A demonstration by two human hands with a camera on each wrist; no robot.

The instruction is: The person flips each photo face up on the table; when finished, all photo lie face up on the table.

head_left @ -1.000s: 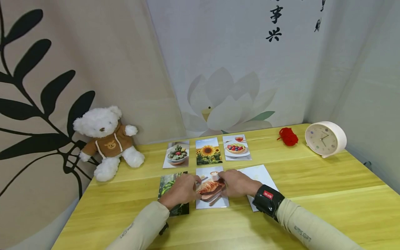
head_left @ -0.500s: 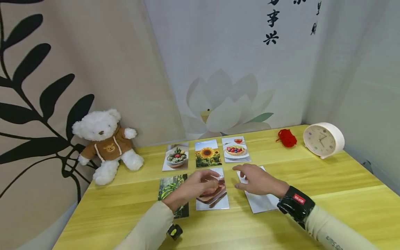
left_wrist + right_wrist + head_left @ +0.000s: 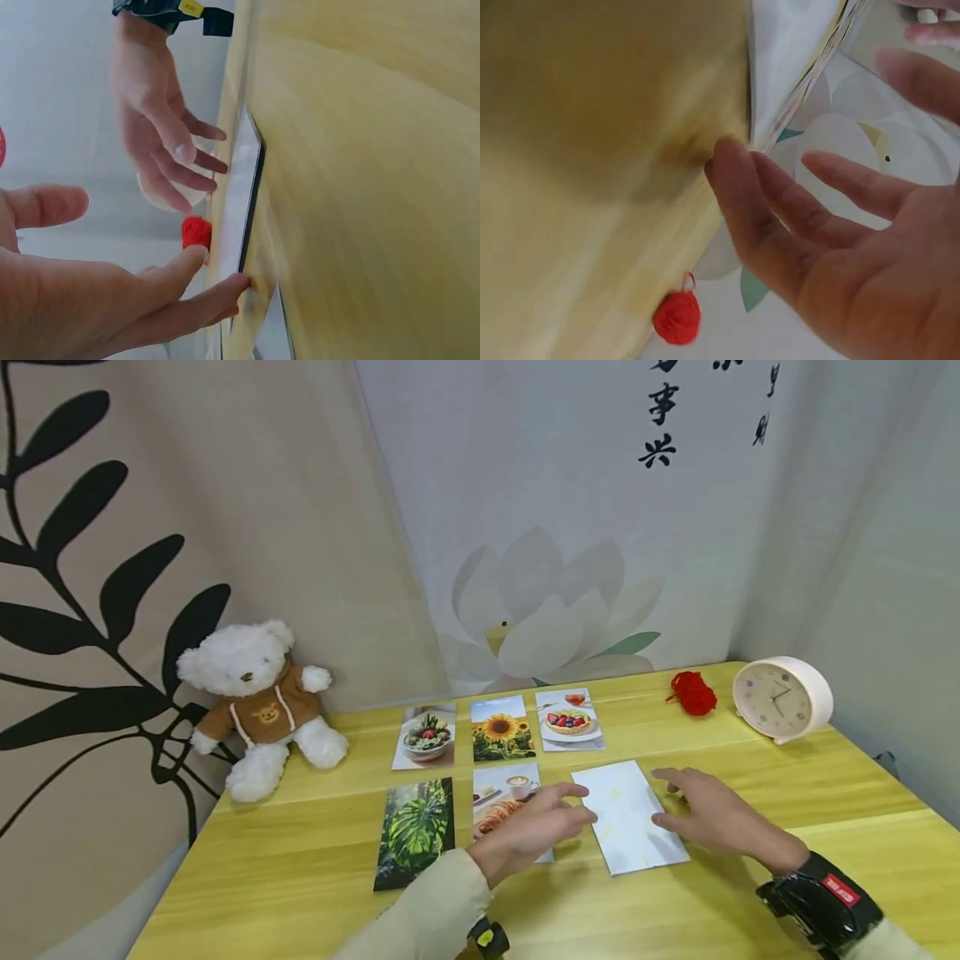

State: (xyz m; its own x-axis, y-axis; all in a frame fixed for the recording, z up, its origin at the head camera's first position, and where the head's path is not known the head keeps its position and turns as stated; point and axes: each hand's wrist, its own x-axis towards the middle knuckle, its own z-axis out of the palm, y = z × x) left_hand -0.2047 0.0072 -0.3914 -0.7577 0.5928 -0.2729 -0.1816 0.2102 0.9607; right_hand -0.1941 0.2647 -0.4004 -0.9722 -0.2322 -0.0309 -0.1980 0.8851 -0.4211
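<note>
A mostly white card lies slightly askew on the wooden table, with a hand at each side. My left hand, fingers extended, is at its left edge and hides part of the croissant card. In the left wrist view the fingertips are close to the white card; whether they touch it I cannot tell. My right hand is at the card's right edge, fingers loosely bent and holding nothing. The right wrist view has its fingertips beside the card.
Left of the croissant card lies a monstera leaf card. Behind are a cactus bowl card, a sunflower card and a fruit tart card. A teddy bear sits back left; red yarn and a clock stand back right.
Both hands have let go of the croissant card and moved right, the left across it to the white card, the right past that card to its far side. The monstera card is now uncovered.
</note>
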